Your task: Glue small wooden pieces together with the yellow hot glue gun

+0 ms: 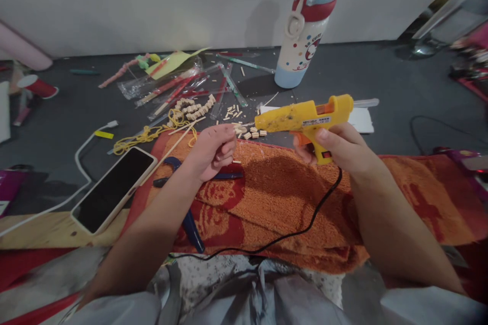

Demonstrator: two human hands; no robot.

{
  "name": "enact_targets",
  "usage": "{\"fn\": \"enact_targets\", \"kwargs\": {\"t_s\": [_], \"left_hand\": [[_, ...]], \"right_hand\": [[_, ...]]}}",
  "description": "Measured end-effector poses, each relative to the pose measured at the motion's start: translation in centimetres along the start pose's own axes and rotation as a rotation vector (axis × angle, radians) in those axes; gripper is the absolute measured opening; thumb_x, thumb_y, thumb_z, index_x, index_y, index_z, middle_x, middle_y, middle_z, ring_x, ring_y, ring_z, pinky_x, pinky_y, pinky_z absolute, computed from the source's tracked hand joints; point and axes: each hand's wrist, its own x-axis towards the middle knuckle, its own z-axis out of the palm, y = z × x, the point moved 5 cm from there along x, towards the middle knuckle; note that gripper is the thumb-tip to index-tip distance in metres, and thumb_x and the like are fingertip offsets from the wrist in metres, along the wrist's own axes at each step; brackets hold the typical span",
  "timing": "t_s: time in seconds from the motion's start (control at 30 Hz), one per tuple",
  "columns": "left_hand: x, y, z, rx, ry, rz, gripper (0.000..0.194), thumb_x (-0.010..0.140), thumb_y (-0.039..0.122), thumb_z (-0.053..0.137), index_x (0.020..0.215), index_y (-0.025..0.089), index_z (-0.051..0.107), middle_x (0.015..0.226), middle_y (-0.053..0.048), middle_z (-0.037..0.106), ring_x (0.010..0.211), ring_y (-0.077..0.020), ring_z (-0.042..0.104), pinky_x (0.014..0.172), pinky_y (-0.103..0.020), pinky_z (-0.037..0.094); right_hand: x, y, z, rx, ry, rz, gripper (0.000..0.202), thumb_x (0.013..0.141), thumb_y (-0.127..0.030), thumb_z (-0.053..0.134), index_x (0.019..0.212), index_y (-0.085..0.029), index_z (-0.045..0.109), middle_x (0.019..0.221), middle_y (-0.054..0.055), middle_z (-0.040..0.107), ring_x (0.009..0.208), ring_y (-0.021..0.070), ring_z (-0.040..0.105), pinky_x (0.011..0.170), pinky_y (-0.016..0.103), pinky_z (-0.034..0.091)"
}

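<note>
My right hand [345, 150] is wrapped round the handle of a yellow glue gun [290, 118], with fingers at its orange trigger. A clear glue stick [366, 103] sticks out of the gun's back end, and its nozzle points left. Close to that nozzle tip, the fingers of my left hand [215, 150] are pinched together; whatever they hold is too small to make out. Under my left wrist lie blue-handled pliers [192, 231] on an orange towel [274, 198]. Small wooden pieces [255, 134] lie just beyond my left fingertips.
A tall bottle [301, 40] stands behind the gun. Wrapped sticks [179, 89], yellow string [139, 138] and joined wooden pieces [200, 108] lie at back left. A phone [114, 188] and white cable [78, 155] are on the left. The gun's black cord [293, 233] crosses the towel.
</note>
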Motion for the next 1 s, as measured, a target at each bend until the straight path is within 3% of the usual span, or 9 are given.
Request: {"fn": "enact_targets", "kwargs": {"t_s": [0.6,1.0], "left_hand": [[-0.1,0.0,0.2,0.017,0.018,-0.002,0.026,0.069,0.022,0.070,0.065,0.019,0.044,0.043,0.010,0.037,0.032,-0.0002,0.022,0.030,-0.011,0.012],[0.0,0.1,0.0,0.019,-0.012,0.039,0.033,0.070,0.027,0.071,0.060,0.019,0.040,0.044,0.010,0.036,0.033,0.0002,0.021,0.030,-0.012,0.013]], "right_hand": [[0.1,-0.2,0.2,-0.015,-0.020,-0.006,0.043,0.091,-0.055,0.053,0.078,-0.015,0.065,0.055,0.002,0.061,0.046,0.0090,0.053,0.042,0.021,0.039],[-0.2,-0.3,-1.2,-0.033,0.065,0.052,0.044,0.086,-0.058,0.058,0.079,-0.015,0.066,0.056,0.001,0.059,0.045,0.0088,0.052,0.040,0.022,0.034]]}}
